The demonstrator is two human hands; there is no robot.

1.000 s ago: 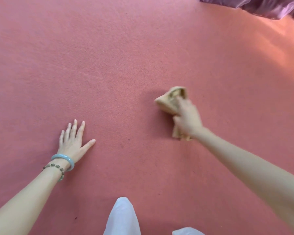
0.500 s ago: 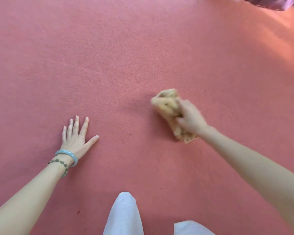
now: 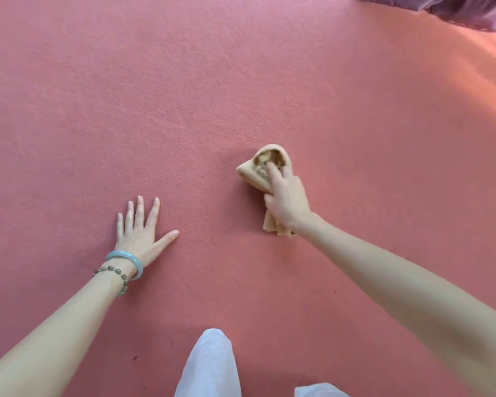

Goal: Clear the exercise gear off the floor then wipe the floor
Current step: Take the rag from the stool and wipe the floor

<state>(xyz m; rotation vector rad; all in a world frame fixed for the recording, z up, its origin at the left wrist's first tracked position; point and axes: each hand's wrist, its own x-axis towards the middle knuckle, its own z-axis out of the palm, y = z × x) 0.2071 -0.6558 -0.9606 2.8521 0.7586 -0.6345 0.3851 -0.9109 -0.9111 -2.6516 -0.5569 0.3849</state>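
Wiping is under way: the right hand [image 3: 287, 199] clenches a crumpled tan terry cloth [image 3: 262, 170] and presses it onto the salmon-red carpeted floor [image 3: 184, 96], ahead of the person's white-trousered knee [image 3: 209, 365]. The left hand [image 3: 139, 227], released, lies flat with fingers spread on the floor, apparently as a brace. Soft, light and limp, the cloth likely handles best bunched at its middle, loose corners tucked in.
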